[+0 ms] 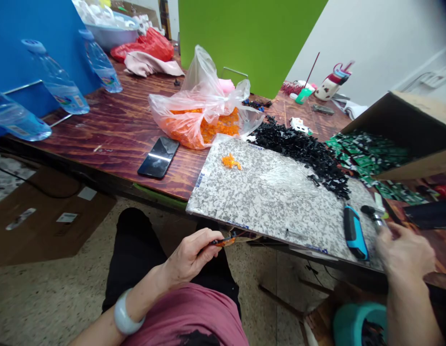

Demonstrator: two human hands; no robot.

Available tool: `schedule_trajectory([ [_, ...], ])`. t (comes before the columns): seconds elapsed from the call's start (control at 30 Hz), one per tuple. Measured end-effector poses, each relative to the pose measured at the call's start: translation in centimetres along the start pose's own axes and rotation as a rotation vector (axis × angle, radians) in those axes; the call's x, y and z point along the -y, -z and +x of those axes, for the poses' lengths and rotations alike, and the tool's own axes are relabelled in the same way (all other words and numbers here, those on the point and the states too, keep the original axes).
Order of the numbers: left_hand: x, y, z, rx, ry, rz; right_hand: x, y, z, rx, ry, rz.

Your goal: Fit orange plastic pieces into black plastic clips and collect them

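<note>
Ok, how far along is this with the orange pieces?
The black heap on the speckled slab looks done. In hand: the left hand holds a small orange piece, the right hand a metal-tipped tool. Remaining: the orange pieces in the plastic bag and the small pile on the slab.

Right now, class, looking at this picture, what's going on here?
A seated person's left hand pinches a small orange plastic piece above their lap, while the right hand grips a blurred metal-shafted tool at the edge of a speckled stone slab. On the slab lie a small cluster of orange pieces and a blue-and-black handled tool, and a heap of black plastic pieces sits along its far edge.
</note>
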State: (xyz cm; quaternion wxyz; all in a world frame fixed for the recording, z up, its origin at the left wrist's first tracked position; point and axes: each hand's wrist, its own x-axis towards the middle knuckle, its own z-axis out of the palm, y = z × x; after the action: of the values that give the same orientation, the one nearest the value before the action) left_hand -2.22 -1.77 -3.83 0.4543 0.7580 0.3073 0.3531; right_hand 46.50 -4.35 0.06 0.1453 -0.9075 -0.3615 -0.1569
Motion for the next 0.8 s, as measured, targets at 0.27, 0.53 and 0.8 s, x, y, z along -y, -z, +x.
schedule_trajectory([
  [0.27, -0.8, -1.6, 0.1, 0.075, 0.038, -0.053, 13.9, 8.5, -13.6, 0.387, 0.824, 0.805],
  [0.53, -1.6, -2.7, 0.7, 0.169, 0.064, -0.077, 16.9, 6.3, -19.2, 0.727, 0.937, 1.072],
  [0.8, -1.3, -4.2, 1.4, 0.272, 0.158, -0.108, 15.5, 4.7, -19.8, 0.703, 0.860, 1.131],
])
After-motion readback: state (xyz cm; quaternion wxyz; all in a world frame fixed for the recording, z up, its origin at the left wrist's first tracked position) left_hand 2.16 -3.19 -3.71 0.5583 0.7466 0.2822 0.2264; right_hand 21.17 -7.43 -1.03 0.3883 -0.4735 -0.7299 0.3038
